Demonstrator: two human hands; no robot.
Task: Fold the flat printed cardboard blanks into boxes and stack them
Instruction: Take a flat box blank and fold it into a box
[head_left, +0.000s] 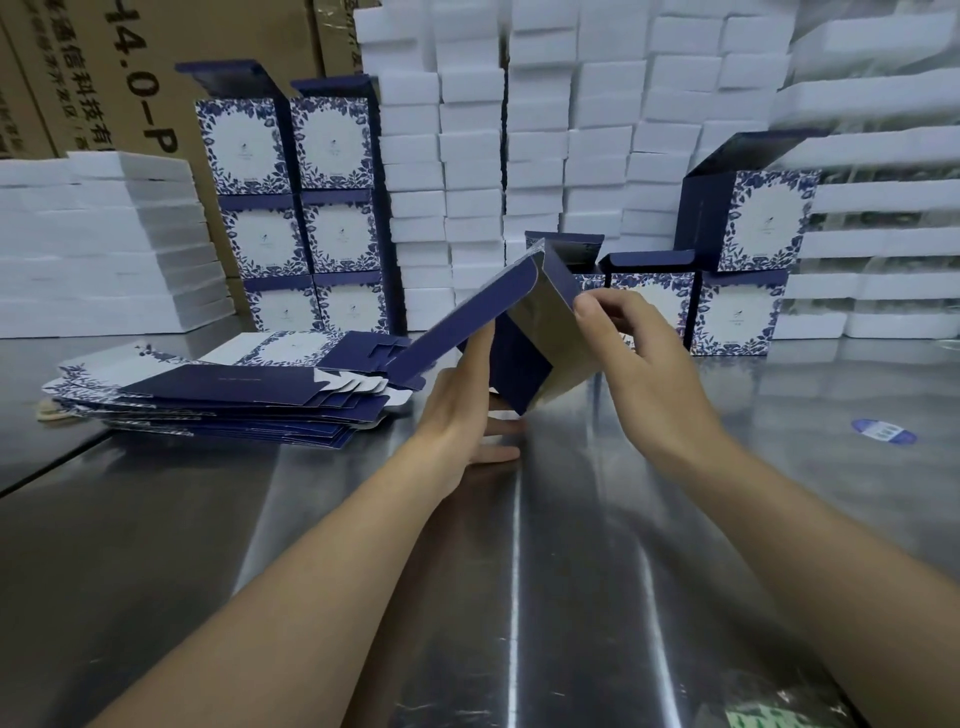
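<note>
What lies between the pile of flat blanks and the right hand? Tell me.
In the head view, the left hand and the half-folded blank that both hands hold lie between the pile and the right hand.

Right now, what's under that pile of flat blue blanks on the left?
The pile of flat blanks rests on the shiny metal table. A tan edge pokes out beneath its left corner; the rest is covered.

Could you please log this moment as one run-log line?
stage: folding | left hand: supports blank | right hand: pinches its panel | flat blanks: piled left | folded boxes: stacked behind
</note>
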